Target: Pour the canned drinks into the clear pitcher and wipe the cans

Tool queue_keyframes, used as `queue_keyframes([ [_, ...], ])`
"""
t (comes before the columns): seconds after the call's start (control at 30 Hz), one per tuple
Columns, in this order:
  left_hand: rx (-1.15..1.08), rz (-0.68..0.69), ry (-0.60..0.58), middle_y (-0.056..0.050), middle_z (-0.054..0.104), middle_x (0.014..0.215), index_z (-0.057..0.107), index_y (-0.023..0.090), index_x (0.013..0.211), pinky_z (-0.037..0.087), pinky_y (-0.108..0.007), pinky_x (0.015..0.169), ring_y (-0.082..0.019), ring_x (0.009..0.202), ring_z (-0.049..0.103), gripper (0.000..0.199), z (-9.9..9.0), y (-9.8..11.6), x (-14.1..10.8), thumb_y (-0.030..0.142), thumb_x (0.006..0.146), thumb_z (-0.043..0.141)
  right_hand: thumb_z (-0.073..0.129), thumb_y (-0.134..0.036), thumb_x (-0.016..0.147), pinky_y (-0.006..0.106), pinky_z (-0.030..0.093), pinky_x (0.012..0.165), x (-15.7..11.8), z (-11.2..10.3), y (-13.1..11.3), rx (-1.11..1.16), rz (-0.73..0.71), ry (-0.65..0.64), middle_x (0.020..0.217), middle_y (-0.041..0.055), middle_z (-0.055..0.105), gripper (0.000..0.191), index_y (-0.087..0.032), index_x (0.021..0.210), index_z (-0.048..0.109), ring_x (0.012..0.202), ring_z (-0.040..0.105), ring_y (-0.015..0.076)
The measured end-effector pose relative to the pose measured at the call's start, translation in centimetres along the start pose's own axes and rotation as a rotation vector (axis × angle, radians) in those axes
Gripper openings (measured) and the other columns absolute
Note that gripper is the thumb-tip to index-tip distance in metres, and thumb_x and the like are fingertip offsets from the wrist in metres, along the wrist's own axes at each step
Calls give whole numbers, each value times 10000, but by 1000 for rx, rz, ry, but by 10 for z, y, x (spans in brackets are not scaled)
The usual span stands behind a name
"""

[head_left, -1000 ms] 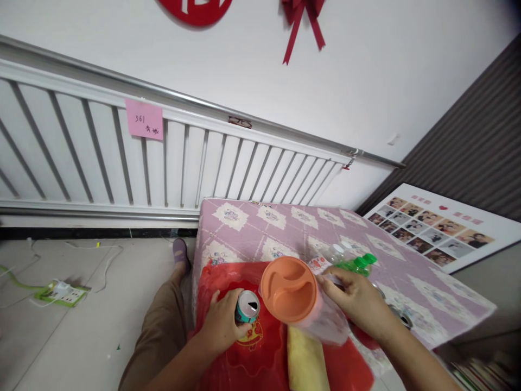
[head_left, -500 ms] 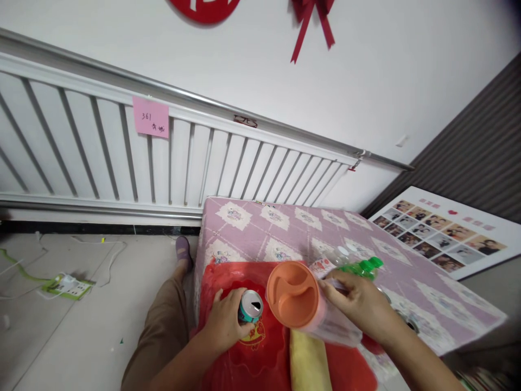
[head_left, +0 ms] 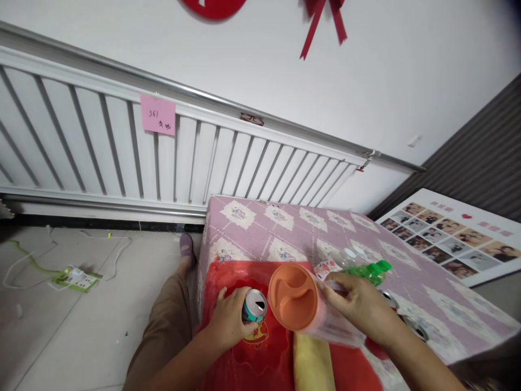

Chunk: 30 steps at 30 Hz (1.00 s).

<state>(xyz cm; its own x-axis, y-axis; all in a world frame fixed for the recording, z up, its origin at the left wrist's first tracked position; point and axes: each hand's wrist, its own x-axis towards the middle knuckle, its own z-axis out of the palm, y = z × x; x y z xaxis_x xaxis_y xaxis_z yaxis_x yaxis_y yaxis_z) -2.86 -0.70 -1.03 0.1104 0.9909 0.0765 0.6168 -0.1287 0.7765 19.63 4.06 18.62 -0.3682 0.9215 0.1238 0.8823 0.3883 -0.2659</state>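
Observation:
My left hand (head_left: 234,319) wraps round a teal drink can (head_left: 254,306), its silver top facing up with the mouth hole open. In my right hand (head_left: 359,301) is the handle of a clear plastic pitcher (head_left: 331,324), tilted so its orange lid (head_left: 293,296) points toward the can. A small gap seems to lie between lid and can. Under both is a red scalloped tray (head_left: 260,355) with a yellow print, resting on a red plastic sheet (head_left: 220,271). A yellow roll-shaped thing (head_left: 313,364) lies below the pitcher.
Clear bottles with green parts (head_left: 372,270) and several cans (head_left: 413,327) stand right of the pitcher on the patterned tablecloth (head_left: 280,220). A white radiator (head_left: 228,157) runs behind. On the floor at left lie a power strip (head_left: 76,278) and cords. A photo board (head_left: 451,233) leans at right.
The camera view has shifted slightly, so the scene sits a little further right. Both hands keep their holds, and the pitcher stays tilted beside the can.

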Motion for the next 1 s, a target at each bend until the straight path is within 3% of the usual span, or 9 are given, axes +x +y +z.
queue_keyframes([
  [0.33, -6, 0, 0, -65, 599, 1299, 447, 292, 1277, 151, -564, 1127, -305, 1213, 526, 697, -1, 1, 1, 311, 640, 728, 481, -420, 788, 257, 268, 475, 4, 5, -7, 22, -7, -32, 491, -38, 421, 326, -216, 539, 431, 499, 387, 122],
  [1.0, -28, 10, 27, -58, 607, 1285, 450, 295, 1258, 160, -565, 1116, -299, 1191, 541, 693, 1, -1, 1, 297, 628, 739, 421, -420, 799, 278, 233, 499, 9, 7, -14, -99, -17, -106, 494, -37, 385, 306, -231, 560, 389, 487, 381, 132],
])
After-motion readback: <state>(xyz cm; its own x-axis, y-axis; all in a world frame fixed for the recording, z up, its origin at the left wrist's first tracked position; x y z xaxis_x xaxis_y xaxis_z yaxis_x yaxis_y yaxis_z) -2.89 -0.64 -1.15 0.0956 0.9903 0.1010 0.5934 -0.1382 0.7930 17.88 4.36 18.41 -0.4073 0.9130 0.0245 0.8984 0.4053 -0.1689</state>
